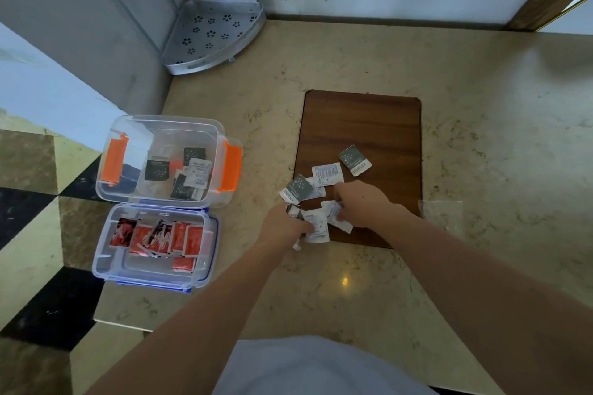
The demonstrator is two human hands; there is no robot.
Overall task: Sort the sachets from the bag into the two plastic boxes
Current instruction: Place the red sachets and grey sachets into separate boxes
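- Our left hand [284,224] reaches toward one o'clock, fingers curled closed.
- Our right hand [361,202] reaches toward eleven o'clock, knuckles up, fingers curled under.

Single head-worn wide-angle view, looking steeply down, close over marble counter [353,298] and hands
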